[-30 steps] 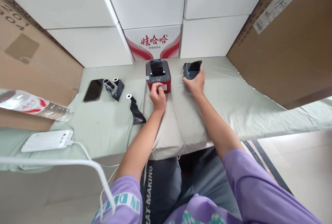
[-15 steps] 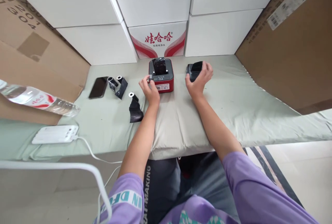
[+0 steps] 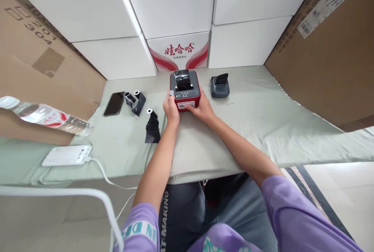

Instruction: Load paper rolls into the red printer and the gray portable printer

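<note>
both hands on the red label printer (image 3: 185, 93) at 12 o'clock on the worktop (image 3: 263, 111), before the stacked white boxes (image 3: 163, 6). left hand (image 3: 170, 108) against its left side, fingers curled on the casing. right hand (image 3: 201, 109) at the front lower edge, fingers pressed there. grey printer (image 3: 219, 86) at 1 o'clock, apart. black ribbon rolls (image 3: 152, 125) and phone (image 3: 114, 103) at 10 o'clock.
</note>
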Demonstrator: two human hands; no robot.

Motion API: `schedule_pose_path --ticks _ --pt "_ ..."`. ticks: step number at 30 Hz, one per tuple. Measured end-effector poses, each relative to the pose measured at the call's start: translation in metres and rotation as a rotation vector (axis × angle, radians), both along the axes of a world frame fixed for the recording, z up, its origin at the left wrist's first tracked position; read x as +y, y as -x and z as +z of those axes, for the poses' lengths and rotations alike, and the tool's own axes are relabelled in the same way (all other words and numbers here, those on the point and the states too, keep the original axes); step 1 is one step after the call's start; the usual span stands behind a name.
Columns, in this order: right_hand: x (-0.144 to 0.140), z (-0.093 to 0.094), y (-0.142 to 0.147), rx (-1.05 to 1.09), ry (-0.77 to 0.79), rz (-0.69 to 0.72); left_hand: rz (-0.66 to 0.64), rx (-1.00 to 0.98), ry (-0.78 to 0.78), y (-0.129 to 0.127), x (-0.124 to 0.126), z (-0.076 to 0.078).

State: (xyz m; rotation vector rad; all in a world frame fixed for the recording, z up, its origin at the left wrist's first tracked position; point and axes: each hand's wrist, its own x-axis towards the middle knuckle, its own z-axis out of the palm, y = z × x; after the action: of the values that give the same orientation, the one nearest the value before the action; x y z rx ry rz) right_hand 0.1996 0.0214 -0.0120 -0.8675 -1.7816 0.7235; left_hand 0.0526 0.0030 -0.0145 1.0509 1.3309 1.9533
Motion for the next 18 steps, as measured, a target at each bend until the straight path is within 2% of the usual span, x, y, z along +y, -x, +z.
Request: schedule_pose_path --ticks 4,8,13,18 --pt "-0.043 0.014 -0.023 -0.009 -0.042 -0.009 0.003 0.062 -0.015 -0.017 -0.043 0.013" --pt "-0.067 0.001 -0.038 -0.029 0.001 -0.061 -0.008 -0.004 0.033 -0.032 -0.069 0.012" --pt "-0.069 -0.015 -0.046 -0.030 0.021 -0.099 -0.015 -0.038 0.107 -0.039 -0.072 0.009" --pt "-0.066 -0.016 -0.047 0.004 0.053 -0.094 -0.031 -0.054 0.144 -0.036 -0.065 0.003"
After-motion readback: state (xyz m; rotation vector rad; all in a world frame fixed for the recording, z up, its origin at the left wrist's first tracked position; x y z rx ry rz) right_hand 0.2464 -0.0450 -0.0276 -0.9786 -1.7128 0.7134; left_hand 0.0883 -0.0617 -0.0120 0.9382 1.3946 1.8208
